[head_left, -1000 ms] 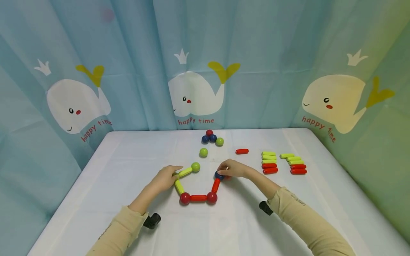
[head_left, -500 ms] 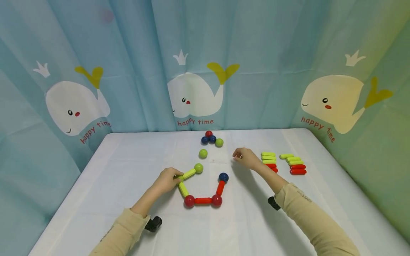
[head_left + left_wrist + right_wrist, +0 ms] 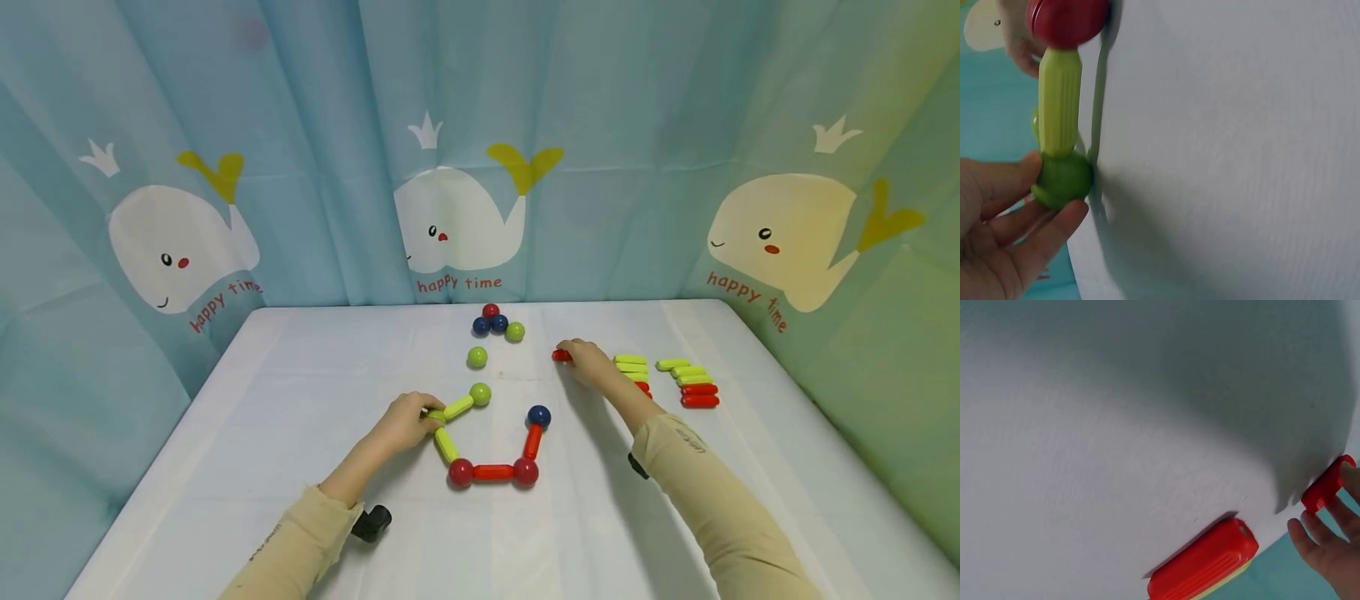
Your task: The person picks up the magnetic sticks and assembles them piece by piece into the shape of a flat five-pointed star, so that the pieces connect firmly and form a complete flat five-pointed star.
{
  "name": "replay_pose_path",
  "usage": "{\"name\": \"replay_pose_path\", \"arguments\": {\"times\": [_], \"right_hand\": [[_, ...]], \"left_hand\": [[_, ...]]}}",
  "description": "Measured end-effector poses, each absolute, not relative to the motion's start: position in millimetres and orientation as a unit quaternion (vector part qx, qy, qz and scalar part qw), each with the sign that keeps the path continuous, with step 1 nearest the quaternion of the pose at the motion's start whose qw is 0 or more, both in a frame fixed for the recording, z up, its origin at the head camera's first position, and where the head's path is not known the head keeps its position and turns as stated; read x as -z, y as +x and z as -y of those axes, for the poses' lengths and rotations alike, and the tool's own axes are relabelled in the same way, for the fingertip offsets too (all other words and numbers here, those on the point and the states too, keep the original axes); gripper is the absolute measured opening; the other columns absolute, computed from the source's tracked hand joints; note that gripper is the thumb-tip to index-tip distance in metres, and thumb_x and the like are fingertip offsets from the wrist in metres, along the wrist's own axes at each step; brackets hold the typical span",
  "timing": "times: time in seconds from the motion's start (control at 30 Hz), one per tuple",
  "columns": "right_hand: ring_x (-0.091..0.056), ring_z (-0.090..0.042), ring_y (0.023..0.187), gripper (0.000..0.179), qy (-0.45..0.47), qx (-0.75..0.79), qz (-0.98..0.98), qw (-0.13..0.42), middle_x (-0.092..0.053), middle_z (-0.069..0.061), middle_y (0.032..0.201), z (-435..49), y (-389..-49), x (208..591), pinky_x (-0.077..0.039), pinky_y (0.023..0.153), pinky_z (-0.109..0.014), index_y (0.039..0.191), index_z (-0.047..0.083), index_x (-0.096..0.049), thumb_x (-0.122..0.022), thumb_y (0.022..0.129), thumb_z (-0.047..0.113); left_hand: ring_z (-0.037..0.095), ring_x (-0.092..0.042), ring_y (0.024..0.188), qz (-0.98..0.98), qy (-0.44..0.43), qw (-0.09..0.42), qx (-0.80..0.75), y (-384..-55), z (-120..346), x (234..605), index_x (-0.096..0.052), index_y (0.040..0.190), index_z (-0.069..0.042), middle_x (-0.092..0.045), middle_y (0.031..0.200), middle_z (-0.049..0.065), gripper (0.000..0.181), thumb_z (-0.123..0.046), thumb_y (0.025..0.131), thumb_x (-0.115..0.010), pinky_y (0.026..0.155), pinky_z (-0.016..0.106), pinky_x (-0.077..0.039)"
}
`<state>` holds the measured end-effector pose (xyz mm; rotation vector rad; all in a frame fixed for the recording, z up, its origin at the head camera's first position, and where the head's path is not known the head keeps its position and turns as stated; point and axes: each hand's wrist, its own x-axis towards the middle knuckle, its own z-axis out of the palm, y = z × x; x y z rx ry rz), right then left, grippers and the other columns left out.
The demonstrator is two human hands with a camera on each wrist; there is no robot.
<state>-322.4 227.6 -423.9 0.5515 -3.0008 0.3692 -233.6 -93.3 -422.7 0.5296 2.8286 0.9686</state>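
My left hand pinches a green ball between thumb and fingers, at the left corner of a figure of rods and balls. From that ball one yellow-green rod runs to another green ball. A second yellow-green rod leads to a dark red ball. Along the near side a red rod joins it to another dark red ball, and one more red rod ends in a blue ball. Farther back, my right hand pinches a loose red rod.
Behind the figure lies a lone green ball. A cluster with a red ball, two blue balls and a green ball sits near the back edge. Yellow-green rods and red rods lie in two groups at right.
My right hand has let go of the blue ball and moved back and right to the loose red rod. The figure has shifted slightly right with my left hand still on its green ball.
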Motion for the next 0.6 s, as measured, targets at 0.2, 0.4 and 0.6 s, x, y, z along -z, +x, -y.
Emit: {"name": "replay_pose_path", "arguments": {"times": [0.2,0.4,0.6], "right_hand": [[-0.061,-0.031,0.078,0.015,0.173,-0.091,0.979,0.056,-0.065,-0.018,0.085,-221,-324,430,-0.052,0.076,-0.042,0.096,-0.005,-0.062,-0.065,0.081,-0.004],[-0.060,-0.028,0.079,0.017,0.158,-0.117,0.980,0.035,-0.066,-0.019,0.089,-211,-320,424,-0.053,0.077,-0.041,0.099,-0.006,-0.062,-0.065,0.083,-0.002],[-0.061,-0.030,0.081,0.022,0.153,-0.215,0.965,0.001,-0.066,-0.022,0.092,-197,-313,416,-0.052,0.075,-0.040,0.104,-0.008,-0.061,-0.063,0.085,0.001]], "left_hand": [[0.029,-0.061,0.105,-0.926,0.187,0.086,-0.317,-236,98,422,-0.066,0.117,-0.005,-0.065,0.115,0.015,0.030,-0.005,0.087,-0.064,0.091,0.042,-0.049],[0.028,-0.061,0.104,-0.927,0.192,0.093,-0.308,-239,101,424,-0.066,0.116,-0.006,-0.065,0.117,0.016,0.029,-0.008,0.087,-0.064,0.090,0.042,-0.050],[0.030,-0.063,0.100,-0.923,0.224,0.075,-0.305,-237,103,425,-0.066,0.116,-0.005,-0.066,0.114,0.018,0.030,-0.012,0.087,-0.065,0.085,0.040,-0.052]]}}
